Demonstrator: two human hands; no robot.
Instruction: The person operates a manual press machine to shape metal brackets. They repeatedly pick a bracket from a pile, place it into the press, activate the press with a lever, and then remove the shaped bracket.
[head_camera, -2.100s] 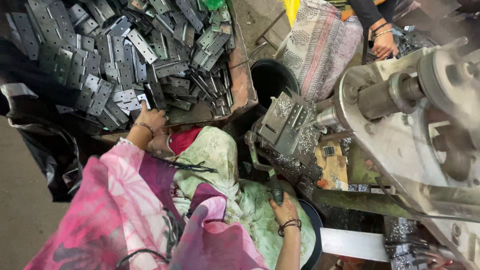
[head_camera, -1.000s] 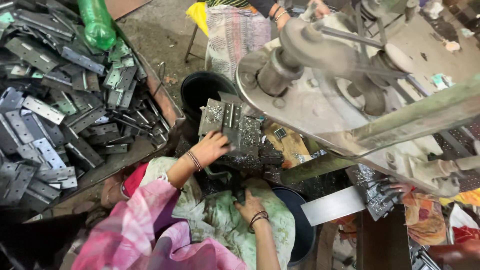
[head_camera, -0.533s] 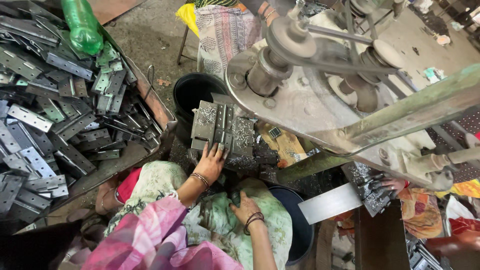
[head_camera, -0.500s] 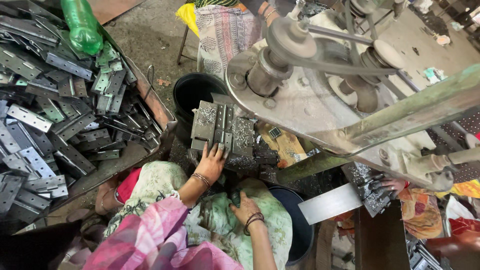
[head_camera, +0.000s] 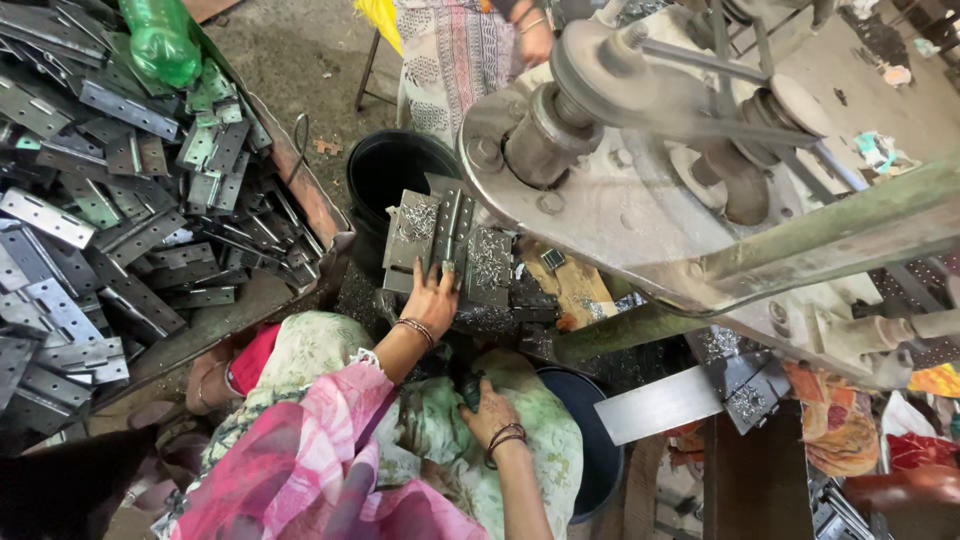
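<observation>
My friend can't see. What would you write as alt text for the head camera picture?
Seen from above, a seated person's left hand rests on grey metal plates under a big machine. Their right hand lies in their lap on a small dark object, hard to identify. A tray of metal hinges sits at left, with a black bucket beyond.

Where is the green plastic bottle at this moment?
In the head view, the green plastic bottle lies at the top left, on the far edge of the pile of grey metal hinges, well away from the left hand at the machine.
</observation>
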